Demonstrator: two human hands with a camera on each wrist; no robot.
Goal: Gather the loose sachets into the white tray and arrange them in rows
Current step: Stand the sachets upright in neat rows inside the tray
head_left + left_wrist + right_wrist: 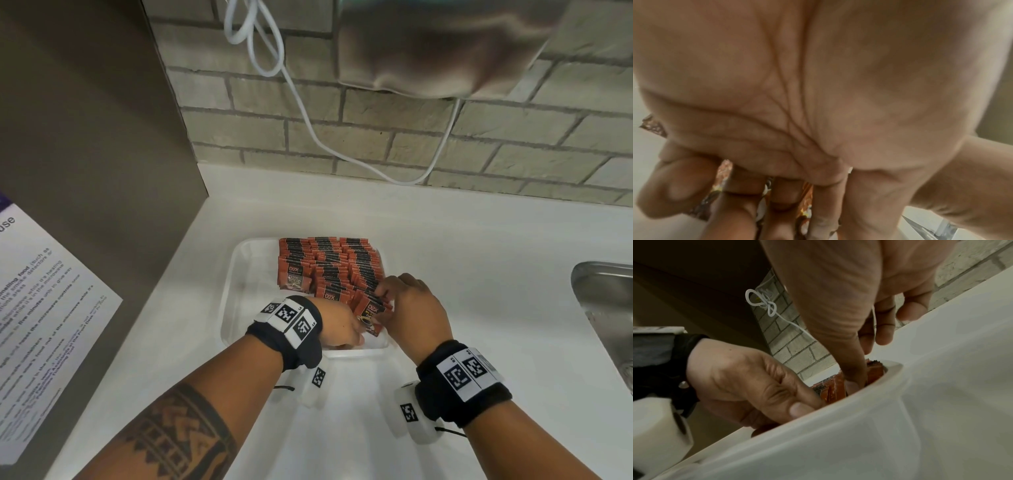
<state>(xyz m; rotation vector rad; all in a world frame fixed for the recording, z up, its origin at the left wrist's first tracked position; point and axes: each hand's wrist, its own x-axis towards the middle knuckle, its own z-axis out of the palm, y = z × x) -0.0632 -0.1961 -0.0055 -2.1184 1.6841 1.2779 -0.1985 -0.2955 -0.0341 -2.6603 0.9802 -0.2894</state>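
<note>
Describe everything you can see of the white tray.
The white tray is a shallow, rounded-corner rectangle, plastic by its look, lying flat on the white counter. Red-orange sachets stand in overlapping rows across its right part; its left strip is bare. Both hands reach in over its near rim: the left hand and right hand work the nearest sachets.

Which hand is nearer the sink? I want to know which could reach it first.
Right. The right hand works at the white tray's right end, on the side toward the sink; the left hand is beside it, farther from the sink.
</note>
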